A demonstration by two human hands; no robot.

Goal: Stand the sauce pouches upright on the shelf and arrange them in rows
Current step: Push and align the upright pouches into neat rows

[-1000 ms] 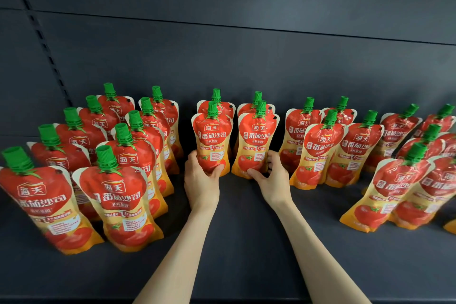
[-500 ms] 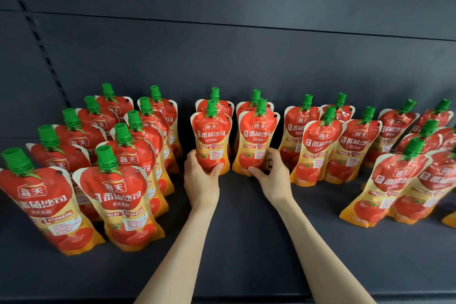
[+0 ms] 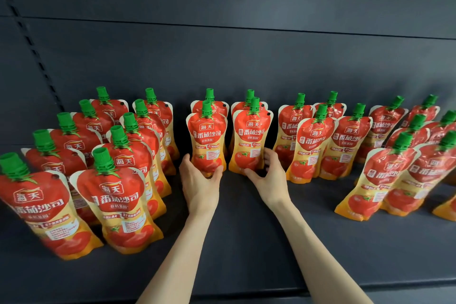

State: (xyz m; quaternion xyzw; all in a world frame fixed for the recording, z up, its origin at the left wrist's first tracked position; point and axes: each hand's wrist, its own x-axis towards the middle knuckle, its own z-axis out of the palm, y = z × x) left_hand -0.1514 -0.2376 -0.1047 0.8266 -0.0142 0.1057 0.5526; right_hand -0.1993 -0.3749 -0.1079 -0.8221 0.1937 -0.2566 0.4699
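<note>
Several red and orange tomato sauce pouches with green caps stand upright on the dark shelf. My left hand grips the base of one centre pouch. My right hand grips the base of the pouch beside it. Both pouches stand upright on the shelf, each just in front of another pouch at the back. Columns of pouches run toward me on the left and stand in loose rows on the right.
The dark back panel rises directly behind the rear pouches. A slotted upright strip runs down the panel at the left. The shelf's front edge lies below my forearms, with bare shelf between the left and right groups.
Both hands keep their hold on the two centre pouches, which stay in about the same place. The view has shifted slightly.
</note>
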